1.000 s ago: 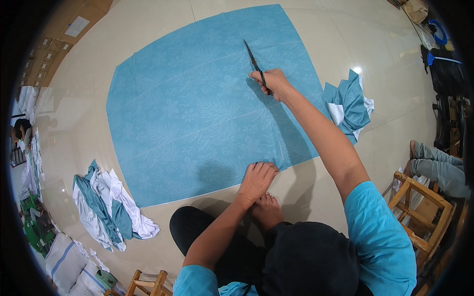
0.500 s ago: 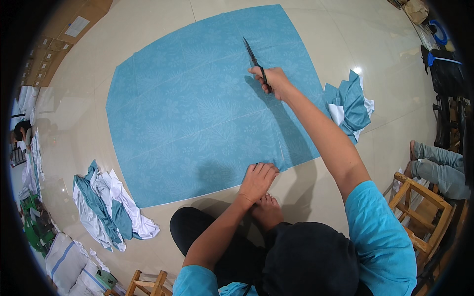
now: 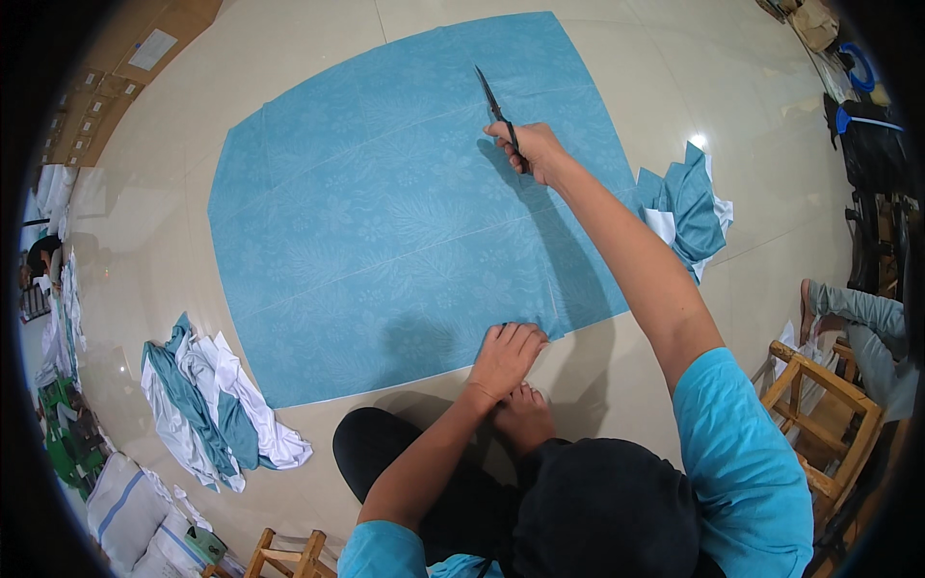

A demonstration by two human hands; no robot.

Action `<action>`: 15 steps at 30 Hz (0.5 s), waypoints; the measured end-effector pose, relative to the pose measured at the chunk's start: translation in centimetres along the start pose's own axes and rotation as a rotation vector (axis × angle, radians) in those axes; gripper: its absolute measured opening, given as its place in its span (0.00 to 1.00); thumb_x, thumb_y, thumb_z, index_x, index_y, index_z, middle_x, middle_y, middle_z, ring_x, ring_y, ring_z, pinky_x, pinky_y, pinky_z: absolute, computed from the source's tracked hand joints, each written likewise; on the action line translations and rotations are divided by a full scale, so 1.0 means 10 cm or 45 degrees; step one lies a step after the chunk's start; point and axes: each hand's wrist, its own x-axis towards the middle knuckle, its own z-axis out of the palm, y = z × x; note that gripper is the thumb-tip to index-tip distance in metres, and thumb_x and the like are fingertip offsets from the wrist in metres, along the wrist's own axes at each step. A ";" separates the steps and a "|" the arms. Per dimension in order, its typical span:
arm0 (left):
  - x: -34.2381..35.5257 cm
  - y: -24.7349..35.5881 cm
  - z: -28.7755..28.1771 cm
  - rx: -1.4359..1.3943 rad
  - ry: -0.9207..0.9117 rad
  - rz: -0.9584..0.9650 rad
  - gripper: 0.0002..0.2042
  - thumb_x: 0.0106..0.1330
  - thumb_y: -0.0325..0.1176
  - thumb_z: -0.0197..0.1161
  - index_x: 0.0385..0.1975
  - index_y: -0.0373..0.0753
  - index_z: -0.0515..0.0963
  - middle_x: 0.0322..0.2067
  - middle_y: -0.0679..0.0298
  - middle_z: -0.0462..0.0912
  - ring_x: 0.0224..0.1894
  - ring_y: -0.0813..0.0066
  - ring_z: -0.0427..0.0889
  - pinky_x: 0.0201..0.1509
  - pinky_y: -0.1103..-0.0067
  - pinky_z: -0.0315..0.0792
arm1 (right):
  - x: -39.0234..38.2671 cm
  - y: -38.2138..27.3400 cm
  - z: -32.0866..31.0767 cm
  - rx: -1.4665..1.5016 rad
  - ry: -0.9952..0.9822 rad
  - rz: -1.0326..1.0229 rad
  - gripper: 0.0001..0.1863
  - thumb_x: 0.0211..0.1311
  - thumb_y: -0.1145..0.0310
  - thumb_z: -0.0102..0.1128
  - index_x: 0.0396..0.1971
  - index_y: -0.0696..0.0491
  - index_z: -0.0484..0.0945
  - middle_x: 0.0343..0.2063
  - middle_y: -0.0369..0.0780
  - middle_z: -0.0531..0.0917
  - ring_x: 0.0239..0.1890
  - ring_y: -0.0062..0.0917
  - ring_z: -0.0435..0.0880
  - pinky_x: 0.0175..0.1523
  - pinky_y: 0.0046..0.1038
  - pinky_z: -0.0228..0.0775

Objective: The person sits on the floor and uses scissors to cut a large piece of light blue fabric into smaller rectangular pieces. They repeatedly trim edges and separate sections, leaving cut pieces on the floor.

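Note:
A large sheet of teal-blue fabric with a pale leaf and flower pattern lies spread on the floor. Over its far right part, my right hand grips a pair of black scissors, blades pointing away from me. They throw a shadow on the cloth, and the blades look nearly closed. At the near edge, my left hand has its fingers curled onto the fabric beside a small pucker. Its fingertips are partly hidden.
Crumpled teal and white cloth lies to the left and to the right of the sheet. Wooden stools stand at the lower right and lower left. Cardboard boxes are stacked at the far left. Another person's legs show at the right.
My right hand and the scissors have shifted slightly away from me and to the left. My left hand stays at the near edge. The other person's legs at the right have moved a little.

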 end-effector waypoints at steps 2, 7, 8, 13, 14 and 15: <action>0.00 0.00 0.01 0.005 -0.001 -0.002 0.06 0.73 0.36 0.65 0.44 0.46 0.82 0.47 0.69 0.82 0.49 0.70 0.80 0.53 0.70 0.69 | 0.01 0.00 0.00 0.000 -0.013 -0.001 0.20 0.56 0.52 0.81 0.27 0.52 0.82 0.18 0.31 0.75 0.17 0.16 0.71 0.21 0.22 0.61; -0.02 -0.01 0.02 -0.004 -0.017 -0.014 0.06 0.73 0.36 0.66 0.44 0.46 0.82 0.47 0.70 0.82 0.49 0.70 0.80 0.53 0.70 0.69 | 0.04 0.01 0.00 -0.031 -0.022 0.000 0.18 0.58 0.55 0.80 0.25 0.51 0.81 0.18 0.32 0.75 0.18 0.17 0.72 0.22 0.22 0.62; -0.02 -0.01 0.02 0.016 -0.023 -0.012 0.06 0.73 0.37 0.66 0.44 0.46 0.82 0.47 0.70 0.82 0.49 0.70 0.80 0.53 0.70 0.69 | 0.05 0.02 -0.01 -0.032 -0.024 -0.003 0.18 0.57 0.56 0.80 0.25 0.52 0.81 0.18 0.33 0.76 0.18 0.17 0.73 0.22 0.23 0.63; -0.02 -0.01 0.02 0.000 -0.003 -0.011 0.06 0.72 0.37 0.67 0.44 0.47 0.81 0.47 0.70 0.82 0.49 0.71 0.80 0.52 0.71 0.69 | 0.10 0.06 -0.01 -0.024 -0.027 -0.010 0.17 0.56 0.57 0.80 0.24 0.52 0.80 0.18 0.34 0.76 0.19 0.18 0.74 0.22 0.24 0.63; -0.01 -0.01 0.02 0.014 -0.014 -0.010 0.06 0.72 0.37 0.67 0.44 0.47 0.81 0.47 0.70 0.82 0.49 0.71 0.80 0.52 0.71 0.69 | 0.11 0.06 -0.02 -0.036 -0.022 -0.007 0.17 0.56 0.57 0.80 0.23 0.52 0.80 0.18 0.34 0.77 0.19 0.18 0.74 0.22 0.24 0.63; -0.01 -0.01 0.01 0.016 -0.013 -0.008 0.06 0.72 0.36 0.67 0.44 0.47 0.81 0.47 0.70 0.82 0.49 0.71 0.80 0.52 0.71 0.69 | 0.12 0.07 -0.02 -0.058 -0.005 0.004 0.17 0.56 0.57 0.80 0.23 0.51 0.80 0.18 0.34 0.77 0.19 0.18 0.74 0.22 0.24 0.63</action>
